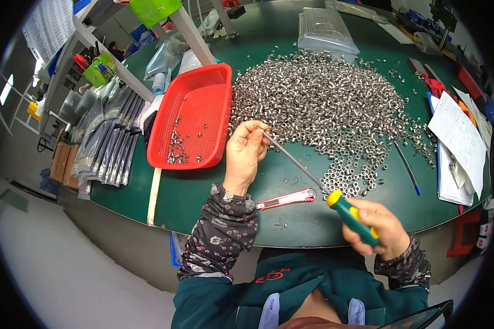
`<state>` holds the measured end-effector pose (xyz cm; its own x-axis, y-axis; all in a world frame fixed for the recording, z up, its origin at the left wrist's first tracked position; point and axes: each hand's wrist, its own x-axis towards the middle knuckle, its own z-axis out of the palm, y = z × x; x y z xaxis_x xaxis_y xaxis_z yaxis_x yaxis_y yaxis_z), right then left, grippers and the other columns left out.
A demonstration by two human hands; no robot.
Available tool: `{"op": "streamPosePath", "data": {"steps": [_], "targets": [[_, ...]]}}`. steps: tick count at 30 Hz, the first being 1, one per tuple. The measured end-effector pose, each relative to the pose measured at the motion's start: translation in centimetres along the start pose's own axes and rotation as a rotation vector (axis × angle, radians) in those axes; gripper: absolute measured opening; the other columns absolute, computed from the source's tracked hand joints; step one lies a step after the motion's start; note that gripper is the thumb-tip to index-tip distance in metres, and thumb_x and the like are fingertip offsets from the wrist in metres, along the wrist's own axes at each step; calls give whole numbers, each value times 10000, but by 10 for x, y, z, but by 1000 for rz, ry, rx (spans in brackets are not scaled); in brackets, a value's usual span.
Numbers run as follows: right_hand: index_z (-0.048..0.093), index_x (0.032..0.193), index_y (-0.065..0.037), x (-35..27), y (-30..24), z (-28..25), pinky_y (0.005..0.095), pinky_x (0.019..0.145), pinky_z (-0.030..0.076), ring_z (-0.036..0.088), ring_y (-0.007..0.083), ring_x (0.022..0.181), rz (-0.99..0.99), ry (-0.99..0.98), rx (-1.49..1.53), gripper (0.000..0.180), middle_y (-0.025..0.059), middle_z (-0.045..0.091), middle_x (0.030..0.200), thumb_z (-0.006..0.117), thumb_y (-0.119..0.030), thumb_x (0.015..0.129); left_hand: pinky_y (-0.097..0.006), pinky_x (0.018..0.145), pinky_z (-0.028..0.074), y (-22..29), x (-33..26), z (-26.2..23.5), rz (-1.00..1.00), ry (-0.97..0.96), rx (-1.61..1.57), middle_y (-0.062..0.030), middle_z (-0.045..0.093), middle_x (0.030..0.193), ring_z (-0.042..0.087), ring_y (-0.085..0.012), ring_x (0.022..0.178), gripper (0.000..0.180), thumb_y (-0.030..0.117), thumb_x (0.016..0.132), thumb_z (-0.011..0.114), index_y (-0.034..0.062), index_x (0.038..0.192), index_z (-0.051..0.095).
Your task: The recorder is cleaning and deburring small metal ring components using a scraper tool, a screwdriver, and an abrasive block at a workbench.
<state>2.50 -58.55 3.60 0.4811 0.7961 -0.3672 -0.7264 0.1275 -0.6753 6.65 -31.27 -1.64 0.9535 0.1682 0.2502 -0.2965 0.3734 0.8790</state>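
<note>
My right hand (376,227) is wrapped round the green and yellow handle of a screwdriver (299,164). Its long metal shaft slants up and left to my left hand (245,151). There the thumb and fingers are pinched together at the shaft's tip; whatever they hold is mostly hidden. Just beyond spreads a large heap of small shiny metal rings (324,98). Some rings lie loose in front of the heap, near the screwdriver's shaft. A red and white utility knife (286,199) rests on the green table between my forearms.
At the left, a red perforated plastic basket (218,112) holds a few metal rings. A blue pen (407,169) and papers on a clipboard (460,137) lie at the right. Plastic-wrapped packs (112,148) are stacked far left; a clear-wrapped tray (325,32) stands behind the heap.
</note>
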Motion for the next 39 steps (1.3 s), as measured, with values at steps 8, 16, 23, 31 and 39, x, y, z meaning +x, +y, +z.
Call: {"op": "streamPosePath", "data": {"steps": [8,16,23,31,39], "targets": [[409,1182,-42,10,27,13,345,437,411,499,264,473,-640,388,-1671,515,104,494,628,568,-113,698,-142,361,216,-4,1,-3,-28,158,-86,18,417,631,283,-18,442,188,242,864,450,58,858,488],[462,1101,28,-3,6,-7,264,682,425,580,205,733,-539,492,-1061,385,156,582,836,497,-30,722,-146,349,228,0,1,-5,-278,120,-392,-21,420,703,293,-37,462,160,186,880,413,46,909,485],[471,1091,31,2,10,-14,281,713,424,584,230,788,-546,465,-1061,376,172,581,897,507,-39,723,-151,347,225,-5,3,-10,-282,114,-472,-31,446,718,303,-38,461,172,187,877,419,43,950,479],[469,1097,26,5,15,-18,269,621,414,543,198,675,-605,436,-1096,378,135,563,795,505,-58,730,-149,350,228,-5,3,-10,-305,80,-464,-24,474,722,305,-34,458,171,188,871,434,43,941,491],[476,1101,14,8,12,-16,308,677,443,590,285,759,-648,354,-1172,388,188,582,878,519,-55,721,-143,355,228,-5,1,-8,-269,81,-351,-9,470,665,308,-28,461,190,223,862,451,46,874,519]]}}
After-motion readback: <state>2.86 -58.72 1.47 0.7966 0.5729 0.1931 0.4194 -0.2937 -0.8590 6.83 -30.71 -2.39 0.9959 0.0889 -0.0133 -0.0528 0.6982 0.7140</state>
